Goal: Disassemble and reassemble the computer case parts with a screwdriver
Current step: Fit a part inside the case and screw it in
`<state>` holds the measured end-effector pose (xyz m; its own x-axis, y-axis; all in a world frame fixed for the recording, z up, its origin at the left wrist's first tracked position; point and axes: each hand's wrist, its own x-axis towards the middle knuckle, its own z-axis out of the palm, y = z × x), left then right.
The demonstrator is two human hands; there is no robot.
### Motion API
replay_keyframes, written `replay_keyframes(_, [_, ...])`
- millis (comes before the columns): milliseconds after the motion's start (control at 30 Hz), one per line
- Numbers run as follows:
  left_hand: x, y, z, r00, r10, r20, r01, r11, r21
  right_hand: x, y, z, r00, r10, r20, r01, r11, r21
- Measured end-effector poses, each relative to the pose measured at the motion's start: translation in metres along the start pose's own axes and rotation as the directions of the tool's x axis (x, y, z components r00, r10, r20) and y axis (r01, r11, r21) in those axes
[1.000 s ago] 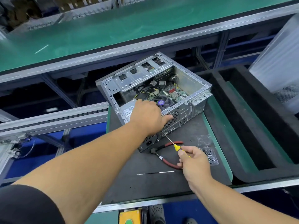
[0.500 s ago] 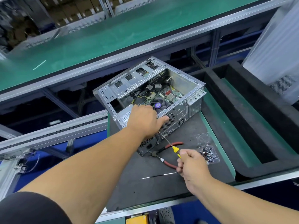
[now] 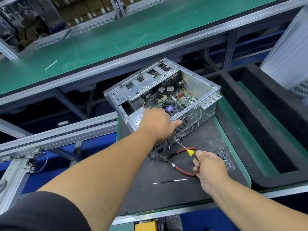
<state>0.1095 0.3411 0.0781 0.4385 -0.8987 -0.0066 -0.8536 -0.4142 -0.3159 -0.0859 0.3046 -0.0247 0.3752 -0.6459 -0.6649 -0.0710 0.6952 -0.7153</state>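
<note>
The computer case [image 3: 163, 104] lay on its side on a dark mat [image 3: 166, 194], its open side facing up so that the board, cables and a fan with a purple sticker [image 3: 170, 108] showed inside. The left hand [image 3: 157, 125] rested on the near upper edge of the case, over the power supply corner; its thumb lay stretched along the perforated rear panel, while the other fingers were curled over the rim and hidden from view, so how they sat inside could not be told. The right hand [image 3: 209, 167] was closed around the yellow handle of a screwdriver [image 3: 186, 150], fingers curled tight with the thumb on top. The thin metal shaft ran up and to the left, and its tip met the lower rear panel of the case just beneath the left wrist. Red-handled pliers [image 3: 176, 162] lay on the mat under the screwdriver, close against the near corner of the case. A clear bag of small dark screws [image 3: 223, 158] sat just right of the right hand. A thin rod [image 3: 169, 181] lay flat on the mat nearer the person. A green conveyor belt [image 3: 116, 34] ran across beyond the case.
</note>
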Motion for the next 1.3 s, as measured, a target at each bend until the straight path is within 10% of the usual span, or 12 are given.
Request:
replay_keyframes(133, [0.001,0.0,0.001,1.0,0.001,0.003,-0.001,1.0,-0.008,0.003,-0.002,-0.001,0.998,0.058,0.01,-0.058,0.996,0.061])
replay_keyframes(300, [0.001,0.0,0.001,1.0,-0.001,0.006,0.001,1.0,-0.011,0.003,0.005,-0.015,0.948,-0.298,0.107,0.317,0.884,-0.345])
replay_keyframes(500, [0.001,-0.001,0.002,1.0,0.002,-0.009,-0.002,1.0,-0.024,0.003,-0.005,-0.009,0.951,0.279,0.134,-0.297,0.944,0.146])
replay_keyframes(667, [0.001,0.0,0.001,1.0,0.005,-0.01,-0.005,1.0,-0.024,0.007,0.0,-0.017,0.944,-0.294,0.148,0.328,0.806,-0.493])
replay_keyframes(733, [0.001,-0.001,0.001,1.0,0.006,-0.008,-0.006,1.0,-0.026,0.015,-0.007,-0.013,0.993,-0.029,0.117,0.063,0.954,-0.292])
replay_keyframes(833, [0.001,-0.001,0.002,1.0,0.012,-0.002,-0.012,0.999,-0.032,0.013,-0.01,-0.013,0.854,0.463,0.236,-0.486,0.873,0.047])
replay_keyframes(967, [0.001,-0.001,0.0,1.0,0.007,0.014,-0.007,0.999,-0.033,0.006,-0.002,-0.011,0.977,0.003,0.213,0.067,0.945,-0.319])
replay_keyframes(1100, [0.001,-0.001,0.0,1.0,0.003,0.027,-0.002,0.999,-0.035,0.01,0.003,-0.014,0.857,-0.42,0.3,0.507,0.581,-0.636])
replay_keyframes(1300, [0.002,-0.002,0.0,0.999,0.02,0.027,-0.018,0.998,-0.053,0.011,-0.009,-0.007,0.946,0.122,0.3,-0.075,0.984,-0.163])
